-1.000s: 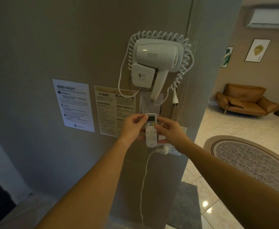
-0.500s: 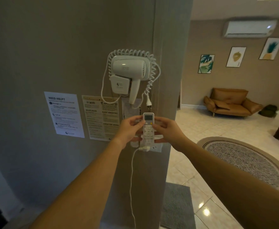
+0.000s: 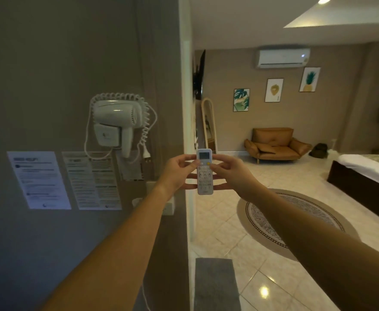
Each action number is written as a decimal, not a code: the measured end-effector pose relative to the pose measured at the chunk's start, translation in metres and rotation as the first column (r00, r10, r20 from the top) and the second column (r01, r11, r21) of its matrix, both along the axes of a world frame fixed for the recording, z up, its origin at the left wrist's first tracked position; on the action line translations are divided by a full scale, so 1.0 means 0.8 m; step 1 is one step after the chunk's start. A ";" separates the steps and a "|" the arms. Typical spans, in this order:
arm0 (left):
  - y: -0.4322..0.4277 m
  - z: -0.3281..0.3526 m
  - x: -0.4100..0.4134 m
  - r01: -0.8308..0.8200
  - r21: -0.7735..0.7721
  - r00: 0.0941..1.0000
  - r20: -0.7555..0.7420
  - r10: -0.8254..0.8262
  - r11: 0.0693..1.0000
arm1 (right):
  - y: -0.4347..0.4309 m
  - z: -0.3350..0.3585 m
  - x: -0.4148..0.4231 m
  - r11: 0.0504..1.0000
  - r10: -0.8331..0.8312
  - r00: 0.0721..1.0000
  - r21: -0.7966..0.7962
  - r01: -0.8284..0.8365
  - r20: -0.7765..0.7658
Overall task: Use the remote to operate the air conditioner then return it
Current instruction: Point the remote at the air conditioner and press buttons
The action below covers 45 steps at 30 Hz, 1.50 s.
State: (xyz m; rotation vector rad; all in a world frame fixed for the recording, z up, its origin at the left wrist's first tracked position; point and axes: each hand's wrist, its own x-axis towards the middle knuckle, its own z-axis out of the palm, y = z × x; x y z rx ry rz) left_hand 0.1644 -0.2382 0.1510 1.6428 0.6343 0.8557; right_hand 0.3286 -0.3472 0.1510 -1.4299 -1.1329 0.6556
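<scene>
I hold a white remote [image 3: 204, 173] upright at arm's length, its small screen at the top and buttons facing me. My left hand [image 3: 178, 175] grips its left side and my right hand [image 3: 227, 173] grips its right side, the right thumb resting near the upper buttons. The white air conditioner [image 3: 282, 58] hangs high on the far beige wall, up and to the right of the remote, with a small light showing at its right end.
A wall-mounted hair dryer [image 3: 116, 124] with a coiled cord and printed notices [image 3: 39, 179] sit on the grey wall at left. Beyond the wall corner are a tan sofa [image 3: 276, 143], a round rug [image 3: 296, 218], a bed [image 3: 367, 171] and a grey mat [image 3: 215, 286].
The view has swung right, away from the wall. Both hands carried the remote clear of the wall's socket area and now hold it out towards the open room.
</scene>
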 end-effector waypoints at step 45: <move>-0.303 0.099 0.468 0.580 0.150 0.802 0.071 -0.594 0.801 | -0.410 0.084 0.355 0.861 -0.481 0.877 0.182 0.475 -0.010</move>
